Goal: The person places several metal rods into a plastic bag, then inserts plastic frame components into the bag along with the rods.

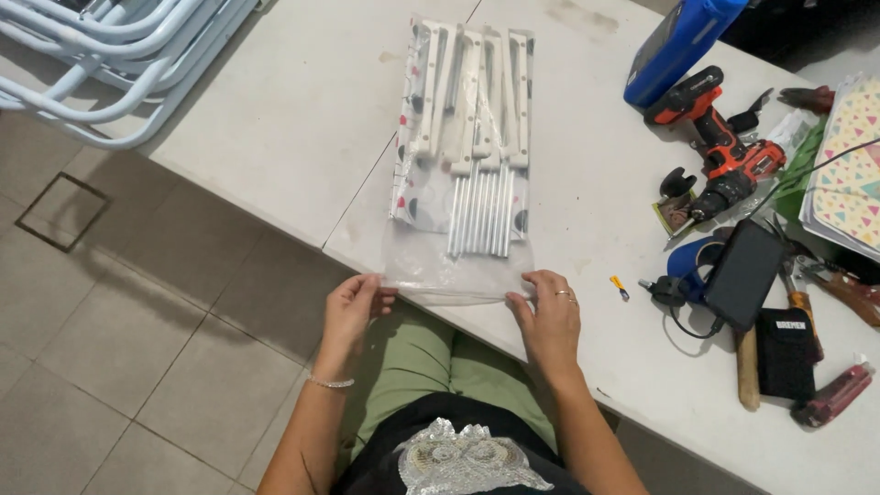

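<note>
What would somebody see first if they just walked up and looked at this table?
Probably the clear plastic bag of white brackets and silver metal rods lying mid-table, its near edge pinched by the left hand and right hand. Next, the red and black cordless drill on the right.

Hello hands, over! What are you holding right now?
Left hand and right hand grip the near edge of the clear plastic bag. White brackets and metal rods inside. Nothing blocking; red drill lies aside.
</note>
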